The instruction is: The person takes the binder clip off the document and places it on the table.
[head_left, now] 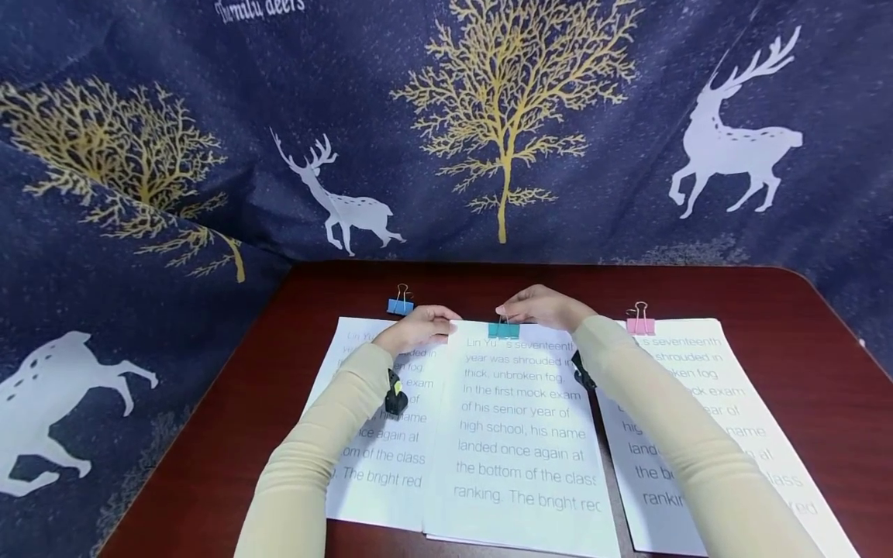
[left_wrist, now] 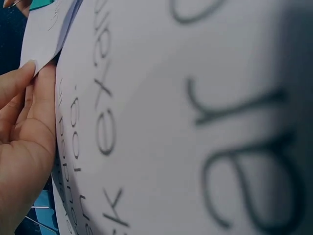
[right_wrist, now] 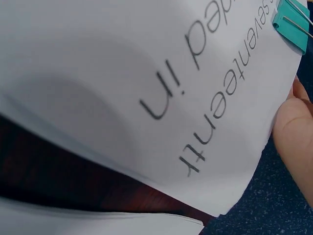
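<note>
My left hand [head_left: 418,328] pinches the top left corner of the middle paper stack [head_left: 523,434]. In the left wrist view its thumb lies on the front of the sheets, with the fingers behind. A teal binder clip [head_left: 504,331] sits on that stack's top edge, its wire handle standing up. Reaching over the edge, my right hand [head_left: 547,307] has its fingertips on that handle. The right wrist view shows the clip [right_wrist: 292,24] biting the paper, with the right thumb [right_wrist: 293,127] close by the edge. The middle stack overlaps the left paper stack [head_left: 380,442].
A blue binder clip [head_left: 401,306] is at the top of the left stack. On the right, another printed stack [head_left: 739,434] carries a pink binder clip [head_left: 640,325]. All lie on a dark red table [head_left: 230,434] before a navy cloth [head_left: 558,209] with deer and trees.
</note>
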A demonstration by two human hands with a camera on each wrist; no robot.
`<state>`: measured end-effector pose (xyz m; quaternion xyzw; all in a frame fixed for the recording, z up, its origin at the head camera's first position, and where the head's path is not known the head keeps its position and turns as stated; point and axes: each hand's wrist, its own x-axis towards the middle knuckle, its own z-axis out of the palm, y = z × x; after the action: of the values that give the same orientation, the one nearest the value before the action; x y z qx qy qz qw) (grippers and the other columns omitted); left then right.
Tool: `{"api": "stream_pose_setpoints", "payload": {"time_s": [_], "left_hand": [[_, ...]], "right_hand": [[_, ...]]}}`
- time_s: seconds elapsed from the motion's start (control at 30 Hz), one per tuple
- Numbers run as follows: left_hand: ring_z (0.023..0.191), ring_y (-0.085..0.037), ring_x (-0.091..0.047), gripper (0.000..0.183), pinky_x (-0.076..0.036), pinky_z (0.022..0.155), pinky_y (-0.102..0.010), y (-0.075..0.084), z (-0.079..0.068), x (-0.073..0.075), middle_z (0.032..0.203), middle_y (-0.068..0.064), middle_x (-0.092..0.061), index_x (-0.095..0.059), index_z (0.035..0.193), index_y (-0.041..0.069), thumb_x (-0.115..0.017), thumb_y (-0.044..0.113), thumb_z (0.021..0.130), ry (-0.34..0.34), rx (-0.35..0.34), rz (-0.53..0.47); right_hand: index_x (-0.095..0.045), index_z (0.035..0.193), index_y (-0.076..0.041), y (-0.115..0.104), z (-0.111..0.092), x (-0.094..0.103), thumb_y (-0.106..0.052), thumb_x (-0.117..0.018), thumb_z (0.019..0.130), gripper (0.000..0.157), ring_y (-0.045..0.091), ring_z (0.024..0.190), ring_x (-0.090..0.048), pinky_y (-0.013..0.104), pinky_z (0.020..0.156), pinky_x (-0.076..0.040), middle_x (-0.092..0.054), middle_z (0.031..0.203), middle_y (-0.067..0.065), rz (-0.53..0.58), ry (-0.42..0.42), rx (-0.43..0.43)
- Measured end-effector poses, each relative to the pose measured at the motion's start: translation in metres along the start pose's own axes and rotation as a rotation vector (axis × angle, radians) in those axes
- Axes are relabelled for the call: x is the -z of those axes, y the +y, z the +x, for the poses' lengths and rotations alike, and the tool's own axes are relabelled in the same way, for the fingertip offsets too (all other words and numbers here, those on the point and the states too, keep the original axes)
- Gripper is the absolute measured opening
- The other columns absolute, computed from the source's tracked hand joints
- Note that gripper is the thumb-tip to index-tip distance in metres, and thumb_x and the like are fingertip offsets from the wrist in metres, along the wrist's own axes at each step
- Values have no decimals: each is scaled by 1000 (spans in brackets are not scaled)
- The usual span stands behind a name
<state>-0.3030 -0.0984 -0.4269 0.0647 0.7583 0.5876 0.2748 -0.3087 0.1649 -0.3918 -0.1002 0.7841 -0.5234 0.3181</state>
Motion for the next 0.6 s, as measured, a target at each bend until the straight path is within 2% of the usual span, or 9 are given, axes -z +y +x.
{"api": "stream_pose_setpoints", "payload": {"time_s": [0.2, 0.43, 0.6], "left_hand": [[102, -19, -61, 27, -48, 94, -35, -1, 4, -2, 119, -18, -59, -58, 116, 0, -55, 1, 90, 25, 4, -12], [101, -21, -62, 26, -49, 94, -35, 0, 5, -2, 118, -18, -60, -59, 115, 1, -55, 2, 90, 33, 2, -7], [98, -17, -62, 27, -49, 93, -34, -1, 3, -3, 119, -16, -60, -59, 116, 2, -56, 2, 89, 50, 18, 7]], "right_hand": [[-53, 124, 4, 5, 2, 2, -24, -61, 88, 46, 30, 125, -46, 42, 109, -33, -49, 135, 16, 43, -1, 30], [-55, 120, 0, 5, 3, 1, -23, -65, 85, 43, 26, 119, -52, 39, 105, -39, -55, 128, 15, 86, 62, -2], [-58, 119, 0, 5, 4, -3, -21, -67, 84, 42, 25, 119, -53, 37, 103, -41, -56, 128, 15, 116, 103, -27]]}}
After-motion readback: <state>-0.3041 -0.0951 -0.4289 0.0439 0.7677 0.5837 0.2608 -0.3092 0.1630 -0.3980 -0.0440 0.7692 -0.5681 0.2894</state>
